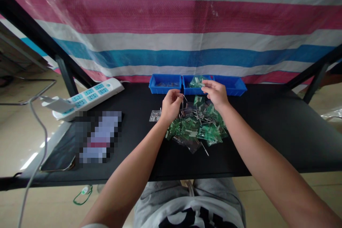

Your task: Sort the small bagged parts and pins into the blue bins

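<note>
Saw across the back a broad plastic sheet in white, red and blue stripes (171, 17), hanging behind a long, flat black worktop (278, 131). Found along the worktop's far edge a row of three open blue plastic bins: the left bin (165, 90), with small contents too blurred to name, the middle bin (192, 91) and the right bin (232, 91). Noted to the left a long white plastic power strip with pale blue sockets (89, 98), lying aslant with a white plug (57, 104) near its closer end. Found just in front of the bins a loose heap of green and clear plastic packets (191, 124), with thin silver rods among them. Made out at far left a dark, flat, glossy slab (60, 149), beside a pixelated patch too masked to name. Saw the bare left hand (171, 107) over the heap's far left side, fingers drawn narrow at a thin silver rod (185, 98); could not tell whether holding it or only touching it. Saw the bare right hand (216, 93) pinching the edge of a green see-through packet (197, 81) at the middle bin. Spotted, last, a slim silver rod (205, 148) poking out from the heap's near side.
</note>
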The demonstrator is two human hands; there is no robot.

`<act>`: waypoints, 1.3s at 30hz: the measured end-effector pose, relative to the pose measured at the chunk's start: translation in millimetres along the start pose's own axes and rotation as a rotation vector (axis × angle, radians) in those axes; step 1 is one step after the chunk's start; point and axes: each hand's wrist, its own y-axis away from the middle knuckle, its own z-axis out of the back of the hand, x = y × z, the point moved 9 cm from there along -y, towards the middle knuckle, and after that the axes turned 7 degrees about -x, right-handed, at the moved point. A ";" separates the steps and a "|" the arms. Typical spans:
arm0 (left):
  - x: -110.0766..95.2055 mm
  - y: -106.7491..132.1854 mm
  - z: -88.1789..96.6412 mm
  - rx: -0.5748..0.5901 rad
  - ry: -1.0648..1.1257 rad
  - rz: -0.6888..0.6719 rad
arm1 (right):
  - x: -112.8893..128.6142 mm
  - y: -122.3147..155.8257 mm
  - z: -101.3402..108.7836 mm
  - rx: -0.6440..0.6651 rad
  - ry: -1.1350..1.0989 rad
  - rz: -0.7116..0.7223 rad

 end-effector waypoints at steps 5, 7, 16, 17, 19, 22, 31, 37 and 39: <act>-0.5 1.6 -4.0 0.044 -0.058 -0.016 | 5.3 3.2 -14.4 0.163 0.014 -0.114; -1.7 2.5 -5.1 0.057 -0.071 -0.019 | 5.4 11.8 -7.4 0.160 0.005 -0.096; -11.4 9.0 -10.3 0.116 -0.232 -0.100 | -8.5 39.3 28.1 0.035 0.091 0.123; -13.3 9.3 -9.6 0.114 -0.275 -0.121 | -8.3 41.2 29.2 0.029 0.131 0.162; -17.5 9.5 -8.0 0.111 -0.366 -0.168 | -5.5 45.6 28.7 0.037 0.220 0.248; -21.5 10.2 -10.5 0.162 -0.478 -0.221 | 3.4 54.1 23.0 0.073 0.322 0.366; -16.5 20.6 -30.9 0.405 -0.775 -0.312 | 21.4 66.4 13.4 0.099 0.377 0.503; -13.6 27.7 -38.2 0.486 -0.890 -0.405 | 19.1 66.6 10.7 0.132 0.376 0.495; -10.1 28.7 -39.5 0.495 -0.923 -0.430 | 18.3 67.1 8.6 0.148 0.389 0.492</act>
